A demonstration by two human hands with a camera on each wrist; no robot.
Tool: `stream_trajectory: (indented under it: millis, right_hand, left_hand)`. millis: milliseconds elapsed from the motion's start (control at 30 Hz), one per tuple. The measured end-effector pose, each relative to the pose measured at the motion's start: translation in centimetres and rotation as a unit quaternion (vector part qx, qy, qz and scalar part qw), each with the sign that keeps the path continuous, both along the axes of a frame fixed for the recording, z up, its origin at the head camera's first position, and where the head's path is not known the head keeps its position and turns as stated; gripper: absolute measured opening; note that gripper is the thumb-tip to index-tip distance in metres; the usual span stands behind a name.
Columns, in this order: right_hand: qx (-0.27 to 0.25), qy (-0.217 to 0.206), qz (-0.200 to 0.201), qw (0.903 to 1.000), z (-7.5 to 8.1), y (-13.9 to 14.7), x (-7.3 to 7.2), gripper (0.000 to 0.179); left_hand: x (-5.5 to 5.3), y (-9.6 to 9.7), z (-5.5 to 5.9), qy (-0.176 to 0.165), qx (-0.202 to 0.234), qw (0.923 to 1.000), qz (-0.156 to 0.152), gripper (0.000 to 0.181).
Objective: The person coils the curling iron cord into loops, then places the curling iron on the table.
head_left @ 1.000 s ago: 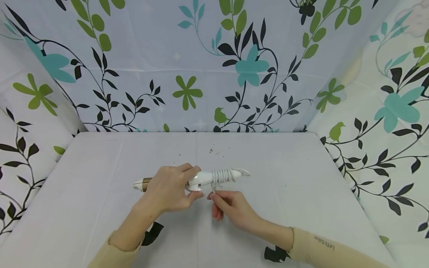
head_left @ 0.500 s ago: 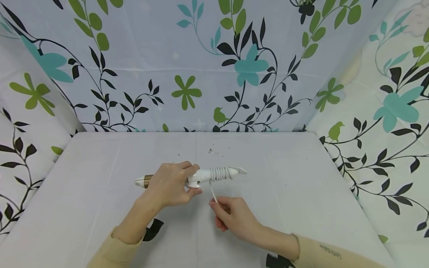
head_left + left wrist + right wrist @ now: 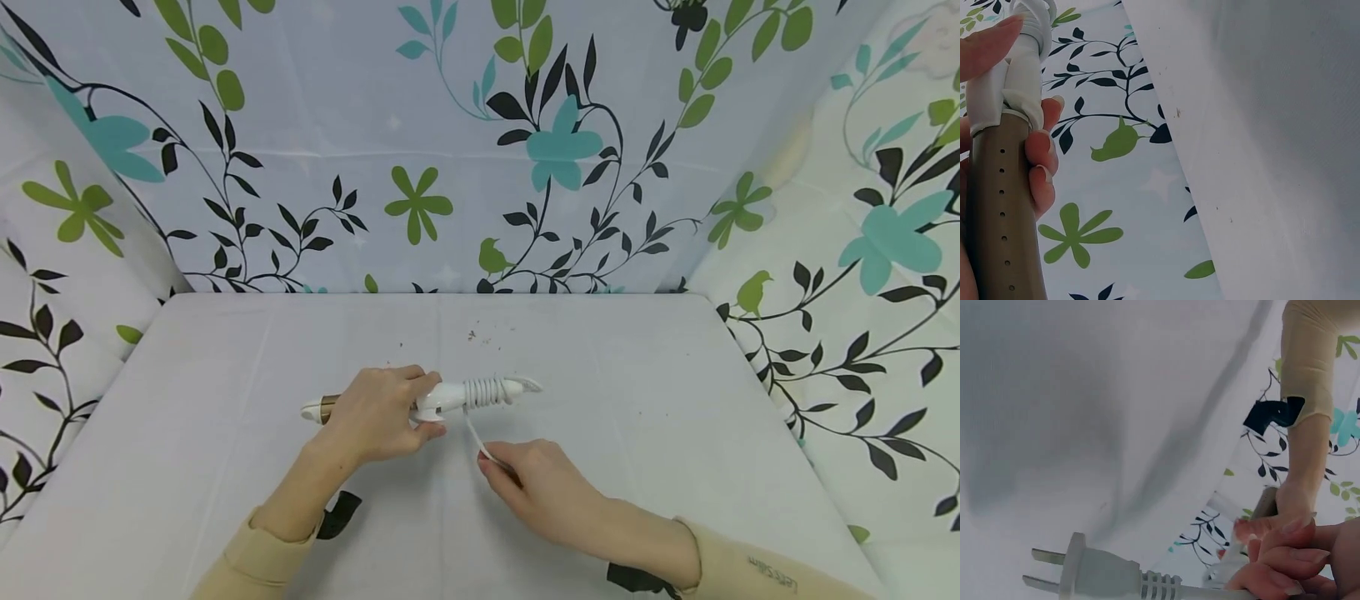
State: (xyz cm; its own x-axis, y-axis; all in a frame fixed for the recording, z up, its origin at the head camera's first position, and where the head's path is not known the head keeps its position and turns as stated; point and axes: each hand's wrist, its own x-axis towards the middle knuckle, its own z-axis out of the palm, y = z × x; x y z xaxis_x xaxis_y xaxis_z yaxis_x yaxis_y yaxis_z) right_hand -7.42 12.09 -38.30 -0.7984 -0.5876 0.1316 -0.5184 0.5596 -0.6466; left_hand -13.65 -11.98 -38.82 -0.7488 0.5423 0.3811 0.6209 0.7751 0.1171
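My left hand (image 3: pixel 378 414) grips a white curling iron (image 3: pixel 450 397) by its middle, holding it roughly level above the table. The brown barrel (image 3: pixel 1004 219), with a row of small holes, shows in the left wrist view. Several turns of white power cord (image 3: pixel 486 392) wrap the handle's right end. From them a loose length of cord runs down to my right hand (image 3: pixel 543 492), whose thumb and fingers pinch it. In the right wrist view, a white two-prong plug (image 3: pixel 1107 575) sticks out beyond the right fingers (image 3: pixel 1285 556); in the head view the hand hides it.
A white-covered table (image 3: pixel 637 358) lies beneath both hands. Small brown specks (image 3: pixel 472 336) are scattered toward its far edge. Leaf-patterned cloth (image 3: pixel 315 100) hangs behind and at both sides. Black straps (image 3: pixel 339 515) show by the wrists.
My right hand has moved down and slightly right, drawing the loose cord out longer from the handle. The curling iron has shifted slightly left in the left hand's grip.
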Motion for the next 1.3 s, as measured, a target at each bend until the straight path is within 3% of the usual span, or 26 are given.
stream_trajectory:
  millis: [133,233,367,500,633,700,800,1067,1167,1300]
  right_hand:
    - [0.029,0.084,0.025,0.9957,0.9,-0.1,-0.3,0.037]
    - [0.052,0.157,0.048,0.985,1.6,-0.1,-0.4,0.038]
    - [0.092,0.258,0.068,0.9593,2.8,0.2,-1.0,0.024]
    - [0.109,0.355,0.08,0.9249,3.9,0.6,-2.3,0.011]
    - [0.098,0.412,0.104,0.8998,4.6,0.9,-3.5,0.015]
    - [0.089,0.423,0.107,0.8952,4.7,0.9,-4.0,0.017]
    - [0.069,0.42,0.102,0.8991,4.8,1.0,-4.8,0.017]
    - [-0.01,0.349,0.111,0.9303,4.3,1.3,-6.8,0.013]
    - [-0.039,0.287,0.116,0.95,4.0,1.4,-7.7,0.011]
    - [-0.043,0.143,0.118,0.9817,3.8,1.8,-8.7,0.006]
  left_hand:
    - [0.0,0.1,-0.2,-0.011,-0.008,0.9999,0.009,0.051]
    - [0.0,0.3,-0.3,-0.015,-0.012,0.9998,0.008,0.051]
    - [0.2,0.5,-0.5,-0.023,-0.014,0.9996,-0.001,0.05]
    - [0.6,0.7,-0.7,-0.034,-0.013,0.9993,-0.012,0.049]
    - [1.1,0.9,-0.7,-0.037,-0.014,0.9988,-0.028,0.049]
    - [1.3,1.0,-0.7,-0.036,-0.015,0.9986,-0.036,0.05]
    - [1.7,1.2,-0.7,-0.029,-0.02,0.9985,-0.043,0.05]
    - [3.0,1.6,-0.4,-0.02,-0.025,0.9976,-0.062,0.049]
    - [3.4,1.7,-0.2,-0.009,-0.022,0.997,-0.074,0.049]
    - [4.1,1.8,0.2,0.004,-0.005,0.9955,-0.095,0.049]
